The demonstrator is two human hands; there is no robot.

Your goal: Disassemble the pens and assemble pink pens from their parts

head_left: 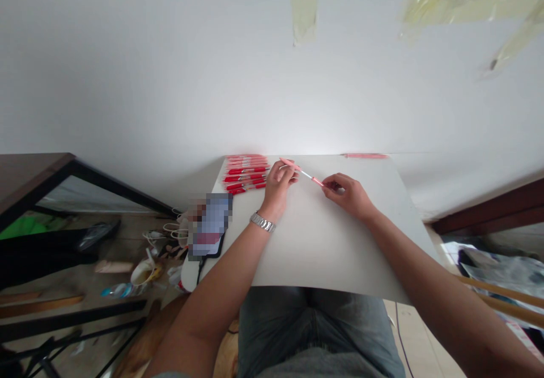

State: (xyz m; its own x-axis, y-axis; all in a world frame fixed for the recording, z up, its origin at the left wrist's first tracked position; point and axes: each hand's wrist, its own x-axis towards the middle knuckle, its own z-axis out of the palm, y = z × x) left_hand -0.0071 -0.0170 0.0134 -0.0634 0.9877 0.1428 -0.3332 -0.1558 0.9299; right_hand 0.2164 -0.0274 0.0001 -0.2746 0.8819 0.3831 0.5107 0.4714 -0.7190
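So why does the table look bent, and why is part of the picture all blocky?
In the head view, the wide lens bends the white tabletop; glare brightens the wall above it; a pixel block hides what looks like a phone; the pink pen between the left hand and right hand looks slightly soft.

Pretty plain getup here. Down at 6 o'clock there's a pair of faded blue-grey jeans (314, 324), with a grey shirt (318, 365) showing along the bottom edge. A sliver of grey sleeve (168, 375) pokes in around 7 o'clock, and the forearms are bare from there down to the left hand (278, 184) and right hand (342, 194). Only bling is a silver link-band watch (262, 222) on the left wrist.
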